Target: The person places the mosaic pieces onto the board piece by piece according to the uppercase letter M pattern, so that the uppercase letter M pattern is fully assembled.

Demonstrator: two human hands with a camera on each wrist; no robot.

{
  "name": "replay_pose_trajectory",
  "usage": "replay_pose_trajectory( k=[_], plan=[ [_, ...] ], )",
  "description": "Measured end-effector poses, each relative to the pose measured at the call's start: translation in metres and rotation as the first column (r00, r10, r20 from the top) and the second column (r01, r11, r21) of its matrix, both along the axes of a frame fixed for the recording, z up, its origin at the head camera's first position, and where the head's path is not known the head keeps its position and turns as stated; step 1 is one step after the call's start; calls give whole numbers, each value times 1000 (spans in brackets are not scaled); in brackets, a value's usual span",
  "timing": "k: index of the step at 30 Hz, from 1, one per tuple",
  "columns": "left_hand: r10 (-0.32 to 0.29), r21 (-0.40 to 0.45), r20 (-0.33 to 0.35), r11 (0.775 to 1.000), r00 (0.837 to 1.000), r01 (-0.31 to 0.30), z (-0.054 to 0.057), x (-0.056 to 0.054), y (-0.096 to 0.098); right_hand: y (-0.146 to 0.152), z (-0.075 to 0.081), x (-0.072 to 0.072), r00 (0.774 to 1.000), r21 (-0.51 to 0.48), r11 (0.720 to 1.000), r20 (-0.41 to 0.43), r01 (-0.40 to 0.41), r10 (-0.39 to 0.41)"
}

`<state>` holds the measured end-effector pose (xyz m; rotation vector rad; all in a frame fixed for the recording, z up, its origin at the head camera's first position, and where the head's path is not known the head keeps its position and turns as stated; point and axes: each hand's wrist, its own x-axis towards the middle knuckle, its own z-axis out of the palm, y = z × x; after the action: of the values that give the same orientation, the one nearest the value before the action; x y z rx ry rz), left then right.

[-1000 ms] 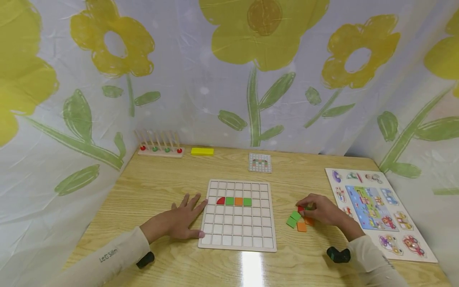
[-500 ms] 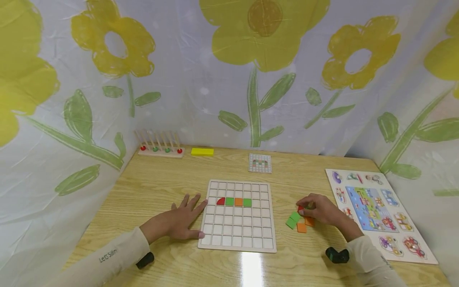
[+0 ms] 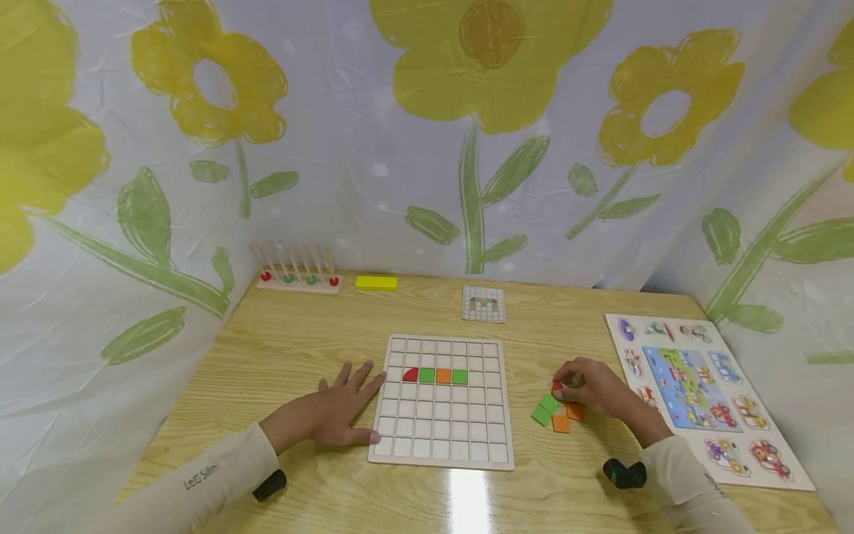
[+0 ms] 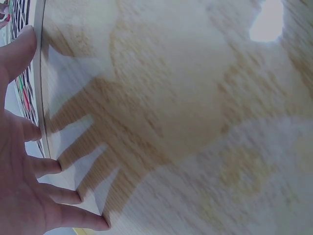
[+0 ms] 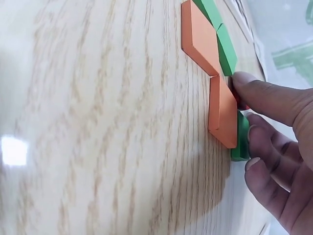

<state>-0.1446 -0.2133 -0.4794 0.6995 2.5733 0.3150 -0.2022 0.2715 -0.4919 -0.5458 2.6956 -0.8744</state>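
My left hand (image 3: 340,411) lies spread on the table, its thumb and a fingertip at the left edge of a white grid board (image 3: 442,410). One row of the board holds a red rounded-corner tile (image 3: 411,375), a green tile (image 3: 427,375), an orange tile (image 3: 443,376) and another green one. To the board's right, my right hand (image 3: 597,389) pinches a red tile (image 3: 557,386) between thumb and fingers, mostly covered by them. Loose green tiles (image 3: 545,409) and orange tiles (image 5: 200,36) lie beside it. A green piece (image 5: 239,139) shows under the right fingers.
At the back stand a peg rack (image 3: 300,285) with beads, a yellow block (image 3: 376,282) and a small pattern card (image 3: 483,304). A picture puzzle board (image 3: 694,389) lies at the right. A flowered cloth (image 3: 360,185) hangs behind the table.
My right hand has shifted slightly left with the red tile between its fingers. The loose green tiles beside it have slid a little left. My left hand has stayed in place.
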Motion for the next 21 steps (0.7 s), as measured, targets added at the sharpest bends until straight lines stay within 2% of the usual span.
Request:
replay_pose_trajectory(
  k=[7,15,21],
  plan=[
    [-10,4,-5,1000,1000,10,0,1,-1,-2,-3,-1,999,-66,997,15,-41,42],
    [-18,-1,-18,1000,1000,18,2,2,-1,-4,-2,-2,994,-93,991,37,-95,99],
    [-17,-11,-15,1000,1000,17,1,1,-1,-8,0,-2,994,-82,993,52,-87,92]
  ],
)
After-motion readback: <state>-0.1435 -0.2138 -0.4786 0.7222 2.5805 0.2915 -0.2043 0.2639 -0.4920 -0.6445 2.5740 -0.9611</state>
